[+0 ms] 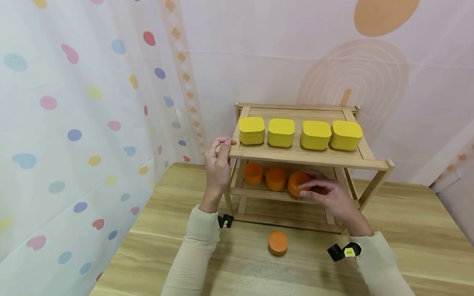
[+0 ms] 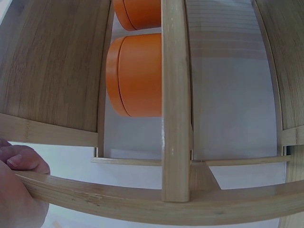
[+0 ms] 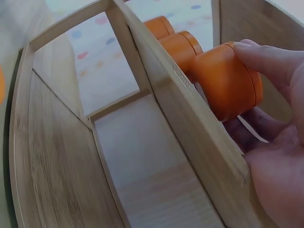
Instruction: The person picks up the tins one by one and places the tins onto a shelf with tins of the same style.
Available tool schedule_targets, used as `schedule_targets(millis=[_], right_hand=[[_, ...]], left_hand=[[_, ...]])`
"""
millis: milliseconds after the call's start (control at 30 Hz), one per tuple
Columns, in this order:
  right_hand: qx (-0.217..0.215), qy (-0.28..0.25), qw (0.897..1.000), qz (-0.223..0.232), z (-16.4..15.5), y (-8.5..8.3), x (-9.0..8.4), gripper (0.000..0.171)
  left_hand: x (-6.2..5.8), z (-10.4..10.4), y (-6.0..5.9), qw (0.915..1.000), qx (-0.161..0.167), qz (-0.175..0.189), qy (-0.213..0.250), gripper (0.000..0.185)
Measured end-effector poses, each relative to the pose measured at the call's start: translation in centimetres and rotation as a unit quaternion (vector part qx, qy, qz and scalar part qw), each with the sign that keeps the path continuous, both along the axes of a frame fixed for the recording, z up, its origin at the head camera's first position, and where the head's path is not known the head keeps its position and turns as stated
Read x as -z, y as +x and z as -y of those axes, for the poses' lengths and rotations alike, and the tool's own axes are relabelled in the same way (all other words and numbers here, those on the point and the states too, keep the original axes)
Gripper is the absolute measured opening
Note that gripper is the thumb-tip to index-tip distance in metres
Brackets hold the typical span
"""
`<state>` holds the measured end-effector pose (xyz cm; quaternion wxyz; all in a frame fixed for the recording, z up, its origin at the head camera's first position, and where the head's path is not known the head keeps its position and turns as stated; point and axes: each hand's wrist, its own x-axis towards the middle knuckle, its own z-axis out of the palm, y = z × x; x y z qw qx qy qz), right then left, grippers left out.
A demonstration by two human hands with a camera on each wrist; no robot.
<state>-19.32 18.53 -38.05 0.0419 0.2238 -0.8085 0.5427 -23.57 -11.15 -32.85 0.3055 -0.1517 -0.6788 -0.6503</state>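
A small bamboo rack (image 1: 307, 158) stands on the wooden table. Several yellow lidded boxes (image 1: 281, 132) line its top shelf. Three round orange tins sit in a row on the middle shelf. My right hand (image 1: 326, 191) grips the rightmost orange tin (image 1: 297, 181) (image 3: 228, 80), fingers curled round it, as it rests on the shelf. My left hand (image 1: 218, 164) holds the front left corner of the top shelf, thumb over its rail (image 2: 142, 202). The left wrist view looks up at two orange tins (image 2: 137, 73) through the slats.
A fourth orange tin (image 1: 278, 243) lies on the table (image 1: 155, 230) in front of the rack, between my forearms. A dotted curtain hangs on the left, a pale wall behind. Bare tabletop extends right of the rack.
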Motion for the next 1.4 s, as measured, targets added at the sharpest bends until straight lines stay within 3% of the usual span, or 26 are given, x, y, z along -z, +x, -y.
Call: schedule_targets(millis=[300, 967, 1400], right_hand=[[0.013, 0.022, 1.000, 0.003, 0.19, -0.30, 0.24, 0.014], [0.026, 0.067, 0.997, -0.001, 0.58, -0.56, -0.14, 0.016], [0.027, 0.080, 0.996, 0.020, 0.77, -0.54, -0.20, 0.018]], left_hand=[[0.02, 0.02, 0.17, 0.9998, -0.015, -0.006, -0.008, 0.031], [-0.05, 0.28, 0.15, 0.9999, -0.008, -0.013, -0.001, 0.031], [-0.13, 0.41, 0.37, 0.9999, -0.011, -0.009, 0.001, 0.030]])
